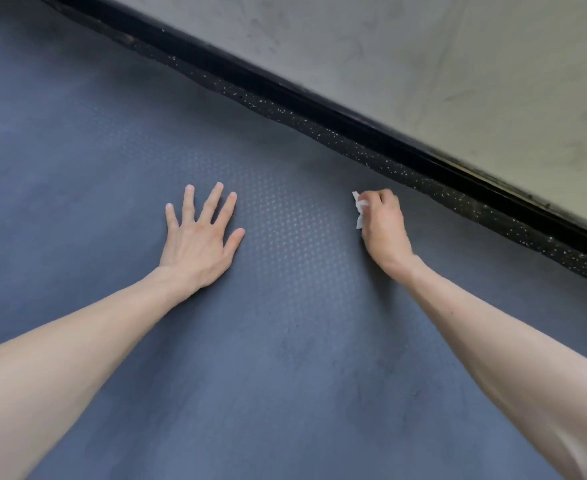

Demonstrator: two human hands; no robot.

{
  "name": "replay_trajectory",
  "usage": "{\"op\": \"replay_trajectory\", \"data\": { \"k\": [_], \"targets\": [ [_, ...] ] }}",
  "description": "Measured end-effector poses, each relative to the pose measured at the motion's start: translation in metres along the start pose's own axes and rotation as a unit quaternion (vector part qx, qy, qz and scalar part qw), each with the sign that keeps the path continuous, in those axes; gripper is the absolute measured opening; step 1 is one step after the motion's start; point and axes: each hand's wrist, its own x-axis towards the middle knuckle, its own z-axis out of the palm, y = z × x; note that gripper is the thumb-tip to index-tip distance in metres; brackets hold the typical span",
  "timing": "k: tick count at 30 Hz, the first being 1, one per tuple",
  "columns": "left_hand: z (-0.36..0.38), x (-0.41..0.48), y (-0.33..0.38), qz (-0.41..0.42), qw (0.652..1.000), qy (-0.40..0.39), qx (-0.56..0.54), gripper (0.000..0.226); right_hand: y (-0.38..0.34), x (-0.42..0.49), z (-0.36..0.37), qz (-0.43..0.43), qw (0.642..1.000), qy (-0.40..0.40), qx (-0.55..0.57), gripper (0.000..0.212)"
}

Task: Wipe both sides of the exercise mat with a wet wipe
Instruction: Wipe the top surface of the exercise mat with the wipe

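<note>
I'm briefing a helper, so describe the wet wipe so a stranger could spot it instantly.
A blue-grey exercise mat fills the view, bordered on the right by black speckled flooring. Near that border the right hand grips the wet wipe. It is the only white, crumpled thing on the mat.

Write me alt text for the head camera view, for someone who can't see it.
Two bare hands reach down onto a blue-grey mat: the left hand lies flat with fingers spread, and the right hand grips a crumpled white wipe against the mat. A black speckled floor strip and a grey wall run past the mat's far edge.
</note>
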Motion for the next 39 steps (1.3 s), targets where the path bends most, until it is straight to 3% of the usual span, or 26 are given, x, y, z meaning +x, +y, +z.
{"op": "replay_trajectory", "data": {
  "k": [2,5,8,11,13,16,19,21,24,27,31,33,36,39],
  "targets": [
    [0.007,-0.021,0.002,0.015,1.0,-0.012,0.012,0.066,-0.025,-0.01,0.009,0.0,1.0,0.011,0.025,0.022],
    [0.01,-0.024,0.001,0.015,1.0,-0.024,0.009,0.066,-0.079,-0.049,0.033,-0.142,0.987,-0.046,0.065,0.018],
    [0.01,-0.023,0.002,0.014,0.999,-0.023,0.025,0.068,-0.123,-0.1,0.047,-0.271,0.95,-0.12,0.099,0.032],
    [0.01,-0.023,0.002,0.015,0.999,-0.025,0.021,0.068,-0.121,-0.105,0.044,-0.316,0.932,-0.162,0.078,0.034],
    [0.005,-0.024,0.0,0.018,0.999,-0.032,-0.011,0.068,-0.098,-0.085,0.033,-0.276,0.946,-0.159,0.064,0.036],
    [0.002,-0.047,-0.005,0.01,0.999,-0.019,-0.035,0.067,-0.034,-0.051,0.007,-0.144,0.987,-0.069,0.033,0.046],
    [0.008,-0.083,-0.006,0.022,0.999,-0.021,-0.02,0.065,0.008,-0.041,-0.012,-0.033,0.998,-0.049,-0.002,0.045],
    [0.012,-0.092,-0.005,0.02,0.999,-0.039,-0.013,0.065,-0.01,-0.047,-0.005,-0.032,0.999,-0.036,-0.006,0.031],
    [0.014,-0.089,-0.005,0.016,0.999,-0.048,-0.003,0.066,-0.07,-0.081,0.021,-0.114,0.992,-0.047,0.039,0.019],
    [0.017,-0.089,-0.005,0.02,0.999,-0.039,0.0,0.066,-0.12,-0.136,0.039,-0.234,0.963,-0.092,0.1,0.025],
    [0.016,-0.091,-0.005,0.017,0.999,-0.037,-0.001,0.067,-0.133,-0.164,0.035,-0.296,0.938,-0.155,0.088,0.037],
    [0.013,-0.095,-0.006,0.014,0.999,-0.04,-0.019,0.067,-0.114,-0.149,0.027,-0.267,0.951,-0.139,0.074,0.033],
    [0.014,-0.119,-0.009,0.011,0.999,-0.032,-0.015,0.065,-0.064,-0.121,0.009,-0.148,0.986,-0.067,0.03,0.033],
    [0.018,-0.139,-0.017,-0.008,0.999,-0.04,-0.018,0.065,-0.035,-0.109,-0.002,-0.056,0.997,-0.058,-0.008,0.033]
  ]
}}
